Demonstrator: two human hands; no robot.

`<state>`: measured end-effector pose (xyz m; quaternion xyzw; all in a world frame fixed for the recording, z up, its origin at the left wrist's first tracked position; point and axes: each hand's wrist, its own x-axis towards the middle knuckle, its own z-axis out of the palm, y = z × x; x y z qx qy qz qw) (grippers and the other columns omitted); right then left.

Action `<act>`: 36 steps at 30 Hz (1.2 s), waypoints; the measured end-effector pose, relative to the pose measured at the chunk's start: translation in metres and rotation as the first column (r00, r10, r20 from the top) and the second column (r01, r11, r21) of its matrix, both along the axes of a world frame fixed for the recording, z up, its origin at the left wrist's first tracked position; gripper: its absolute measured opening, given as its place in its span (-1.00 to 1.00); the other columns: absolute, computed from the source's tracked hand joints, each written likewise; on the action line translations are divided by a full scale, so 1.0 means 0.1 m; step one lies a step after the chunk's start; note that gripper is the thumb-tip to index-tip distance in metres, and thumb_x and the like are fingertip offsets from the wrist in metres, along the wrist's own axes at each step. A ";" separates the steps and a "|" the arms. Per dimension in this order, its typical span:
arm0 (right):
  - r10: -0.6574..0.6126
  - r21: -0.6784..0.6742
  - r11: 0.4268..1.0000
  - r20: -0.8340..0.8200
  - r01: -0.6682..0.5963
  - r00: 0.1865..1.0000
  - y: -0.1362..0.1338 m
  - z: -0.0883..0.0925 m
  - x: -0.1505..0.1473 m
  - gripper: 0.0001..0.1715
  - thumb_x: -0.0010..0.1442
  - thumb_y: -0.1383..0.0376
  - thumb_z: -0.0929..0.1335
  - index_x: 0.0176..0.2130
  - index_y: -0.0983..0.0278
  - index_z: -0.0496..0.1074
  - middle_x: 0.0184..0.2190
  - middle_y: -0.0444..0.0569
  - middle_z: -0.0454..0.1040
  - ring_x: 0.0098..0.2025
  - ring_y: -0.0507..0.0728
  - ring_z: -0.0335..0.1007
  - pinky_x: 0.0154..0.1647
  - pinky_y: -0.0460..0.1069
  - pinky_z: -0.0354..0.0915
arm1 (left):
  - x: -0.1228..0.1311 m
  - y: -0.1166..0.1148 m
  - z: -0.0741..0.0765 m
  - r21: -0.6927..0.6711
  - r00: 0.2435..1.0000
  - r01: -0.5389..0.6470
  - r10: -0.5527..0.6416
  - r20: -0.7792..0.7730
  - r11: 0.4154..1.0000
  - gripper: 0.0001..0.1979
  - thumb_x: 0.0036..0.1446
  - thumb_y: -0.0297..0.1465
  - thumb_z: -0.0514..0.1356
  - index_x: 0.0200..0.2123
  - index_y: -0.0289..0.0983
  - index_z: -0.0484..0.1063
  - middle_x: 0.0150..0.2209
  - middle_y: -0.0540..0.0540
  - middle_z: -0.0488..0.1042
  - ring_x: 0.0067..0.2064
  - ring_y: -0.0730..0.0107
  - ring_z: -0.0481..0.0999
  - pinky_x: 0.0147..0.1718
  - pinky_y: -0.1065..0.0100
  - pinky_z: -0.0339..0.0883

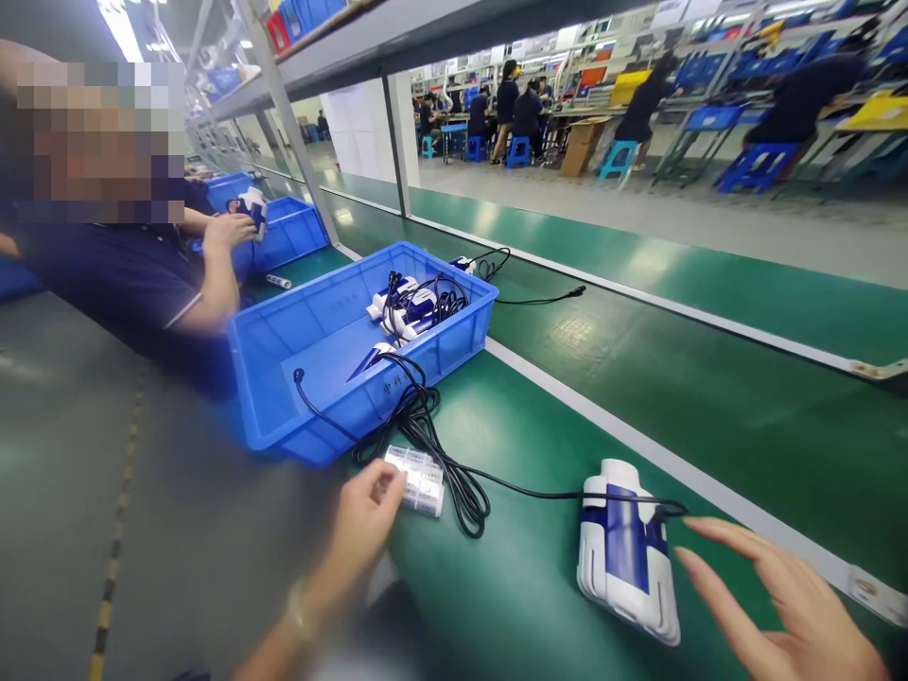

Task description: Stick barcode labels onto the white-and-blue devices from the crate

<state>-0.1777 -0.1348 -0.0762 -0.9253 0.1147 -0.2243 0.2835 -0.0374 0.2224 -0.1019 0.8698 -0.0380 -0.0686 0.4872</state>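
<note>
Likely rigid, the device (627,553) suits side gripping; right hand (791,596) spreads empty, left hand (363,520) nearly closed at labels (426,487), hold unclear.

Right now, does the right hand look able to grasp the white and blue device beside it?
Likely yes: the right hand is open beside the device, with no barrier visible between; only a black cable crosses its upper part.

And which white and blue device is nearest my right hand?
The device beside your right hand, lying on the green bench; the others are farther off, in or beyond the blue bin.
</note>
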 end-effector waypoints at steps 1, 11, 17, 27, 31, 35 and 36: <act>0.099 -0.122 0.988 0.033 -0.094 0.995 0.06 0.03 0.06 -0.54 0.28 -0.09 0.26 -0.04 0.17 0.38 -0.02 0.10 0.40 0.02 0.44 0.30 0.01 0.37 0.24 | 0.07 0.07 -0.02 0.096 0.992 -0.093 0.084 0.091 0.991 -0.66 0.17 -0.13 0.09 -0.29 -0.31 0.44 -0.35 -0.08 0.47 -0.32 0.33 0.42 -0.31 0.36 0.26; 0.348 -0.450 0.793 -0.217 -0.410 0.912 0.33 0.03 0.85 -0.53 0.37 0.21 0.09 -0.25 0.22 0.51 -0.39 0.00 0.53 -0.33 0.28 0.45 -0.26 0.18 0.33 | 0.39 0.12 -0.29 0.170 0.995 0.094 -0.088 -0.043 0.981 -0.61 0.18 -0.12 0.08 -0.46 -0.32 0.43 -0.51 -0.04 0.41 -0.42 0.35 0.35 -0.42 0.40 0.13; -0.171 -0.336 0.932 -0.078 0.135 0.982 0.03 0.18 0.90 -0.48 0.34 0.04 0.09 -0.17 0.24 0.47 -0.25 0.08 0.53 -0.34 0.38 0.46 -0.49 0.11 0.26 | 0.16 0.17 -0.12 -0.292 0.958 0.286 -0.282 0.059 0.912 -0.74 0.15 -0.24 0.21 -0.44 -0.33 0.52 -0.38 -0.08 0.42 -0.29 0.38 0.39 -0.25 0.40 0.24; 0.468 0.385 0.851 -0.248 -0.357 0.848 0.75 0.31 0.36 -0.46 0.33 -0.08 0.18 0.12 0.10 0.38 0.07 -0.02 0.41 0.06 0.29 0.35 0.03 0.11 0.35 | -0.06 -0.24 0.05 -0.349 0.733 0.643 -0.416 0.539 0.682 -0.84 0.15 -0.49 0.23 -0.24 -0.18 0.58 -0.38 -0.11 0.49 -0.29 0.35 0.50 -0.26 0.33 0.39; 0.512 0.592 0.757 -0.272 -0.278 0.815 0.91 0.36 0.28 -0.50 0.34 -0.04 0.21 0.06 0.16 0.43 -0.06 -0.02 0.49 -0.15 0.24 0.46 -0.19 0.02 0.44 | -0.06 -0.44 0.07 -0.291 0.648 0.724 -0.472 0.597 0.626 -0.84 0.14 -0.50 0.23 -0.21 -0.20 0.55 -0.34 -0.13 0.51 -0.23 0.33 0.50 -0.17 0.28 0.37; 0.361 0.417 0.862 -0.108 -0.288 0.926 0.88 0.26 0.21 -0.67 0.32 0.11 0.31 0.06 0.10 0.40 -0.05 -0.07 0.46 -0.08 0.19 0.43 -0.07 -0.03 0.39 | -0.10 -0.51 -0.01 -0.514 0.809 0.587 -0.473 0.349 0.626 -0.63 0.02 -0.19 0.34 -0.14 -0.26 0.49 -0.23 -0.16 0.51 -0.18 0.25 0.47 -0.13 0.28 0.33; 0.358 0.329 0.886 -0.038 -0.327 0.933 0.87 0.23 0.19 -0.68 0.33 0.17 0.31 0.08 0.08 0.38 -0.02 -0.08 0.44 -0.03 0.18 0.40 -0.01 -0.03 0.36 | -0.12 -0.53 -0.02 -0.551 0.849 0.523 -0.458 0.264 0.650 -0.57 -0.03 -0.12 0.36 -0.17 -0.29 0.50 -0.25 -0.15 0.51 -0.20 0.25 0.46 -0.15 0.31 0.32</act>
